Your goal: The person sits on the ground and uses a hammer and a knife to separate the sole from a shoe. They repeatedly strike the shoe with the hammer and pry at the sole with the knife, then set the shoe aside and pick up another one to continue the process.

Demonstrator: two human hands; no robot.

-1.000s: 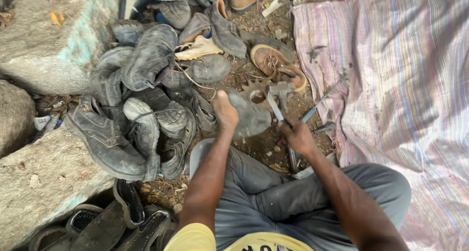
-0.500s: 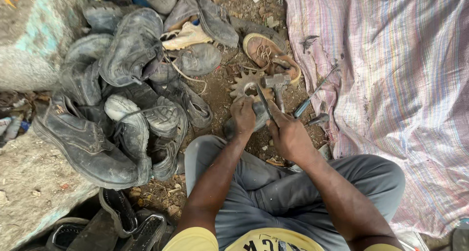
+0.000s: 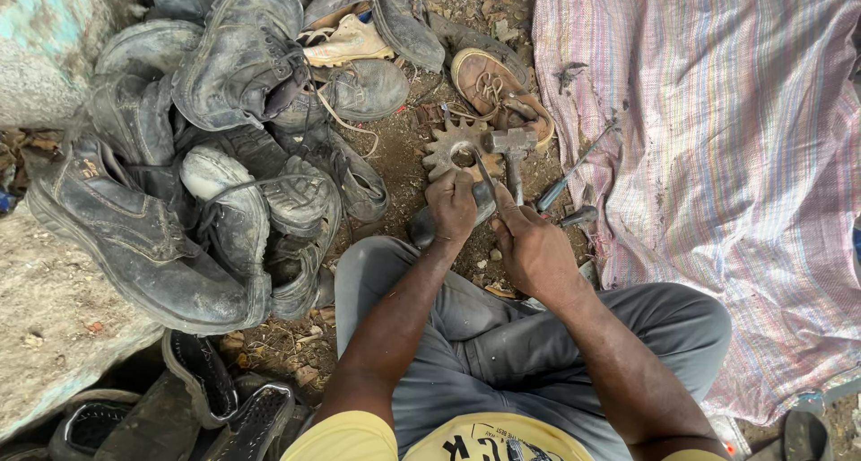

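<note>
- A dark shoe piece (image 3: 429,223) lies on the dirt ground (image 3: 395,156) just in front of the person's knees, pinned under the left hand (image 3: 453,205), whose fingers are curled tight over it.
- The right hand (image 3: 531,246) is closed around a thin metal tool (image 3: 484,169); its shaft slants up and away, between the two hands.
- Just beyond the hands sits a rusty toothed gear wheel (image 3: 453,147), and a hammer (image 3: 511,152) lies touching its right side, handle pointing back toward the right hand.
- A screwdriver (image 3: 574,169) lies at the edge of the striped woven sheet (image 3: 717,156), close to the right hand.
- A brown laced shoe (image 3: 498,89) lies past the gear.
- To the left a heap of worn black boots (image 3: 224,156) crowds close to the left arm, hemming that side.
- More dark soles (image 3: 206,407) lie by the left hip, beside a rough stone block (image 3: 54,317).
- The only bare ground is the small patch around the gear; the sheet on the right lies mostly flat and uncluttered.
</note>
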